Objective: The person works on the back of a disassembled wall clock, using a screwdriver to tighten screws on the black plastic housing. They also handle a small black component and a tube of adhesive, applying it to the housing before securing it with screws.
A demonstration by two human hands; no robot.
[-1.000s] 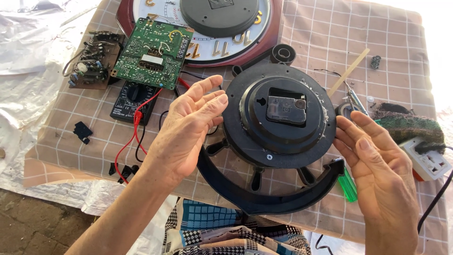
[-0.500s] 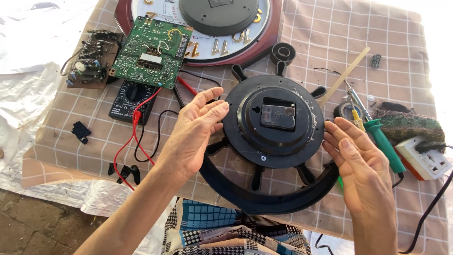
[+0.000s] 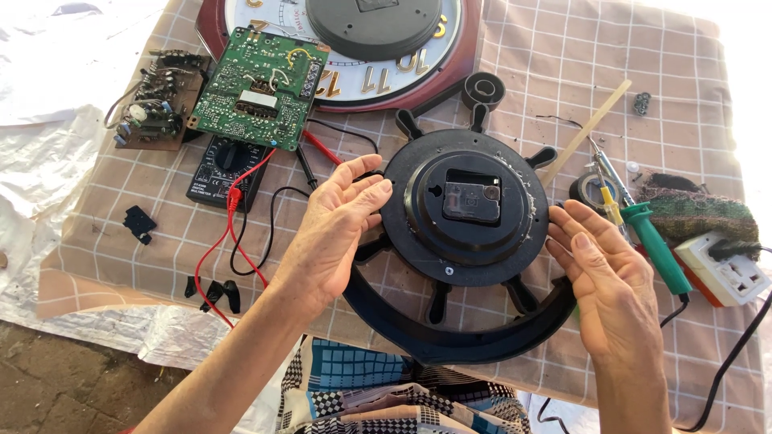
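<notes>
A black wheel-shaped wall clock [image 3: 466, 241] lies face down on the checked cloth, its square movement box [image 3: 472, 201] showing in the round back. My left hand [image 3: 334, 233] has its fingers spread and rests against the clock's left rim. Against the right rim sits my right hand [image 3: 607, 281], palm turned inward. Neither hand closes around the clock. The lower arc of the wheel frame [image 3: 458, 337] curves below both hands.
A green circuit board [image 3: 257, 88] and a second board [image 3: 153, 108] lie upper left beside a black multimeter [image 3: 221, 169] with red and black leads. A large wall clock [image 3: 354, 40] is at the top. A green-handled soldering iron [image 3: 651, 241], tape roll [image 3: 591, 193] and power strip [image 3: 724, 269] are right.
The black clock has shifted slightly left and down onto the cloth. My right hand has moved in toward its right rim, uncovering the green-handled soldering iron.
</notes>
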